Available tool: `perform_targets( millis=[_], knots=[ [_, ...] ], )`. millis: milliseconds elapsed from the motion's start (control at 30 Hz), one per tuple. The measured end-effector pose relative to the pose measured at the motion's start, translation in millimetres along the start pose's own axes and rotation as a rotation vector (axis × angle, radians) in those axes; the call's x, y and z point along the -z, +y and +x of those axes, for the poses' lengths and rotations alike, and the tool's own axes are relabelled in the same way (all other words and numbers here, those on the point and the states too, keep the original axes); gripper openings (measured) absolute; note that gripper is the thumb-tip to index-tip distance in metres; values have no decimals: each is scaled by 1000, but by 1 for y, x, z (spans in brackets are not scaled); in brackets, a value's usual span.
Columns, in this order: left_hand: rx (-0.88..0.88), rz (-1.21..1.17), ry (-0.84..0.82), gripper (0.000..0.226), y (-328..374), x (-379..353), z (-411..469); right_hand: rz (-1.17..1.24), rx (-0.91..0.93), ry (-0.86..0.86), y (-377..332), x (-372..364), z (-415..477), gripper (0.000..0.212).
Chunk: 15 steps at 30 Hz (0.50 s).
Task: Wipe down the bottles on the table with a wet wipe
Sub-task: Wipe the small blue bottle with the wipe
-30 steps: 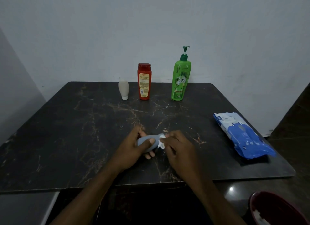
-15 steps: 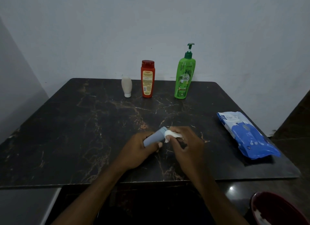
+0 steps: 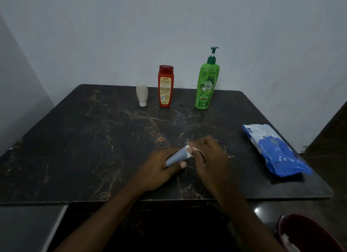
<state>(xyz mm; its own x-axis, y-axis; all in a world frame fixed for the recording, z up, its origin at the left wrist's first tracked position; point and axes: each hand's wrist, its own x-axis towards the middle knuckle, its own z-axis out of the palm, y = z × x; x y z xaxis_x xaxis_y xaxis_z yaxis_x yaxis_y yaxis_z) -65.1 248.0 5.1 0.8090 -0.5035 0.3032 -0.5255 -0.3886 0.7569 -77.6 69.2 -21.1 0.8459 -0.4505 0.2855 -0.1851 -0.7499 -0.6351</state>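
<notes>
view from the head, near to far. nearest, at the lower right below the table edge, a dark red bowl [image 3: 308,234] held something white, too cut off to identify. over the near half of the dark marble table [image 3: 75,148], the left hand [image 3: 159,169] gripped a small grey-blue bottle [image 3: 175,157], fingers curled round its lower body and thumb across the front. the bottle lay tilted, its far end pointing up and to the right. the right hand [image 3: 208,157] pinched a white wet wipe [image 3: 190,151] against that far end; only a small fold of the wipe showed between the fingers. a second earlier the bottle had been nearly level; it had since swung to this tilt, while the wipe had stayed at the tip rather than travelling along the body. judged from that, work was concentrated on the cap end, and this bottle was probably close to done. to the right, well apart from the hands, a blue and white pack of wipes [image 3: 276,150] lay flat near the table's right edge. along the far edge, by the wall, three bottles stood in a row: a small white bottle [image 3: 142,95] resting on its cap, a red bottle [image 3: 165,86] and a green pump bottle [image 3: 206,84]. whether these had already been wiped could not be told.
</notes>
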Motion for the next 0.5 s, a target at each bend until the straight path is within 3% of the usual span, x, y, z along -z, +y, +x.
perform_targets(
  millis=[33,67,167,333,500],
  knots=[
    [2,-4,10,29,0,0,0,167,267,-69,12,7,-7,21],
    [6,-12,14,28,-2,0,0,84,494,-153,6,15,-10,21],
    [28,-7,-8,22,-3,-1,0,159,739,-6,12,30,-11,32],
    [68,122,-68,41,-8,-3,0,178,673,-117,10,26,-4,27],
    [0,332,-46,29,-9,-8,-4,195,576,-101,5,35,6,18]
  ],
)
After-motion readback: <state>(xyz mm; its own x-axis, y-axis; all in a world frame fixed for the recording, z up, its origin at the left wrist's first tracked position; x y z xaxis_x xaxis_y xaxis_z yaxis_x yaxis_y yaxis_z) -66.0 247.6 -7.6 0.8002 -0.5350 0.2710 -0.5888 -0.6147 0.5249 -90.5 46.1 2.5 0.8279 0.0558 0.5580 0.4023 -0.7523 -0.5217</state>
